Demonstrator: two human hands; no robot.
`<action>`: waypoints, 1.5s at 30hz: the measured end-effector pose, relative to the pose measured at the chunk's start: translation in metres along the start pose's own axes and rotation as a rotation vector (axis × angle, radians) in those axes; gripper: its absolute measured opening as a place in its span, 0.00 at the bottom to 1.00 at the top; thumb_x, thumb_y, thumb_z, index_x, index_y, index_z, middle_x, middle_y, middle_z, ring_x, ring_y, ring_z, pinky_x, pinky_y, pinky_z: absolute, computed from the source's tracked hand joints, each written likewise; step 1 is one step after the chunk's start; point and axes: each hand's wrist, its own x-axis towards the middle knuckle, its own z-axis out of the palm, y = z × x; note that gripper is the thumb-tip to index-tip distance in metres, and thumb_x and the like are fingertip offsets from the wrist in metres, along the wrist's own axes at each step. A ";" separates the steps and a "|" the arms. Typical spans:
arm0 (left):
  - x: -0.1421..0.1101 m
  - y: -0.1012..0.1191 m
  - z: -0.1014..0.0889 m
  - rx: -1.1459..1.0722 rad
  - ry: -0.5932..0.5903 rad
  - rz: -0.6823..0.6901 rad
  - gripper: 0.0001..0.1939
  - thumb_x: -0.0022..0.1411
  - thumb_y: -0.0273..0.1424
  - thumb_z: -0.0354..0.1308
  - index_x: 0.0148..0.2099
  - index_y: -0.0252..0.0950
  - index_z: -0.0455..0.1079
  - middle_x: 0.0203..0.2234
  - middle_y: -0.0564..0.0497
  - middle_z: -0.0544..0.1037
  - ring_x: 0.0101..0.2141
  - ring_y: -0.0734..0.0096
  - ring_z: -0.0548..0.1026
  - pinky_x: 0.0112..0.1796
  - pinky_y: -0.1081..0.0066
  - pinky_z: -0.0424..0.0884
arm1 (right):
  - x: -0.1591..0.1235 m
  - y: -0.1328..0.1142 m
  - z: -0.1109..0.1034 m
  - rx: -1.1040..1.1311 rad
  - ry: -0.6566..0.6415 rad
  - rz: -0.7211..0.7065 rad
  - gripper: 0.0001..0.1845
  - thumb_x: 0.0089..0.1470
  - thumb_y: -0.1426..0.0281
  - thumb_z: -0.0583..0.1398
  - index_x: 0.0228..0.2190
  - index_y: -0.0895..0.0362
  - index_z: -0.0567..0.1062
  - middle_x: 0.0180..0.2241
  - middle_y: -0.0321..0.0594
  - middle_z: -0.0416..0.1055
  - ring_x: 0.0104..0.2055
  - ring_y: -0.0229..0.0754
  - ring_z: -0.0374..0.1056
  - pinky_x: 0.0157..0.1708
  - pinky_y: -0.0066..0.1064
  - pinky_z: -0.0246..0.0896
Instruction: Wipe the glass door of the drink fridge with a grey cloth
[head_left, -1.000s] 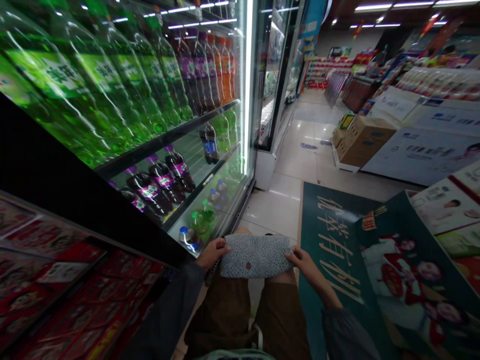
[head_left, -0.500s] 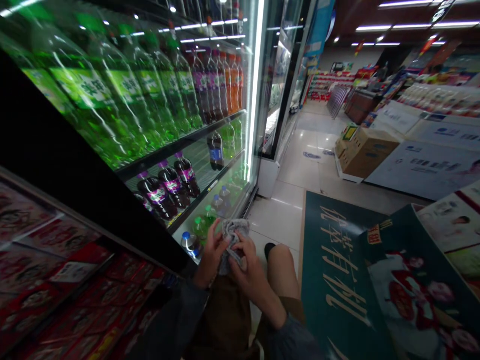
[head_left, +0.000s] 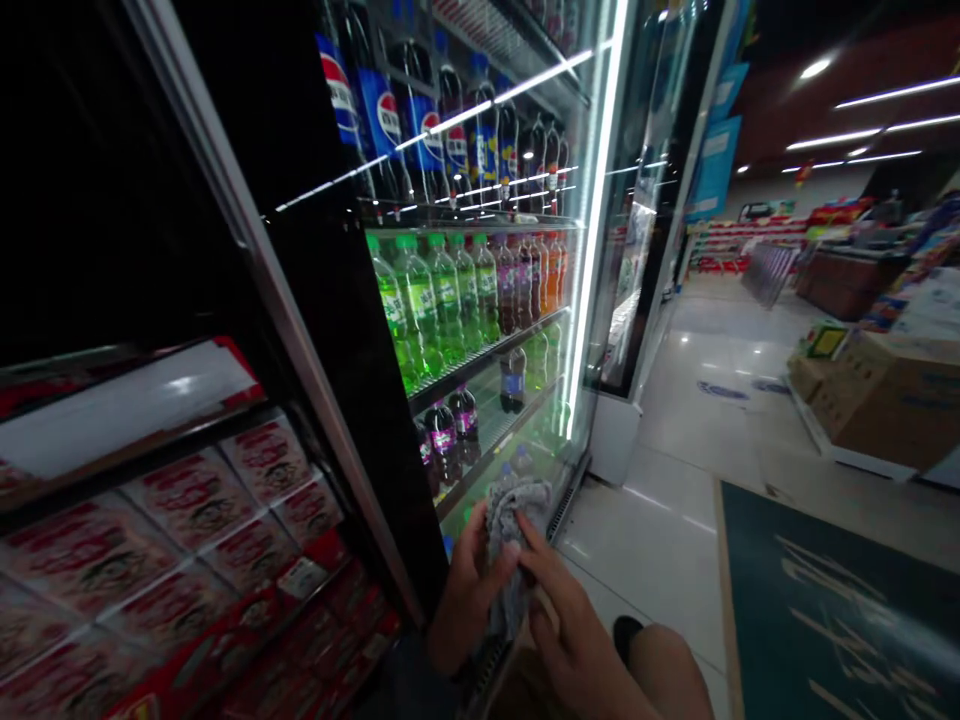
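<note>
- In my head view, the left hand (head_left: 466,585) curls its fingers part-closed round the left side of a bunched grey cloth (head_left: 525,494).
- The right hand (head_left: 562,600) has its part-bent fingers against the cloth's right side; both hands have hold of it.
- A second ago I saw that cloth spread flat between them above the lap; now it is crumpled, before the cooler's bottom edge.
- My view has swung left and up: blue-label cola bottles (head_left: 429,125) now show on the cooler's upper shelf.
- Below, green bottles (head_left: 444,300) line their shelf; purple-capped bottles (head_left: 446,440) stand by the left end of the next.
- Red boxes (head_left: 202,500) fill the left; a green mat (head_left: 817,600) lies right.
</note>
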 end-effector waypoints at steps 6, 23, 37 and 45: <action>0.002 0.033 -0.009 0.192 -0.025 0.155 0.38 0.57 0.53 0.65 0.59 0.33 0.64 0.56 0.38 0.75 0.57 0.51 0.74 0.59 0.56 0.69 | 0.010 -0.016 0.006 0.116 0.057 0.015 0.24 0.65 0.71 0.53 0.60 0.50 0.72 0.55 0.47 0.79 0.45 0.45 0.80 0.49 0.36 0.78; -0.012 0.067 0.009 0.393 -0.363 0.213 0.20 0.66 0.33 0.52 0.59 0.37 0.66 0.53 0.44 0.73 0.55 0.59 0.71 0.57 0.61 0.65 | 0.006 0.034 -0.037 0.328 0.376 0.239 0.27 0.57 0.53 0.64 0.54 0.52 0.75 0.58 0.50 0.75 0.58 0.52 0.74 0.54 0.44 0.75; -0.030 0.071 0.017 0.851 -0.511 0.289 0.14 0.63 0.28 0.59 0.51 0.39 0.71 0.56 0.43 0.73 0.57 0.57 0.72 0.60 0.59 0.66 | -0.007 0.032 -0.070 0.284 0.323 0.210 0.14 0.52 0.56 0.69 0.36 0.53 0.83 0.39 0.46 0.84 0.42 0.49 0.82 0.47 0.33 0.79; -0.035 0.114 0.000 1.159 -0.169 0.752 0.26 0.63 0.15 0.44 0.52 0.43 0.73 0.54 0.47 0.74 0.51 0.68 0.78 0.51 0.70 0.76 | 0.016 0.017 -0.037 0.301 0.228 0.216 0.17 0.57 0.52 0.65 0.32 0.53 0.77 0.29 0.37 0.77 0.33 0.43 0.77 0.35 0.27 0.75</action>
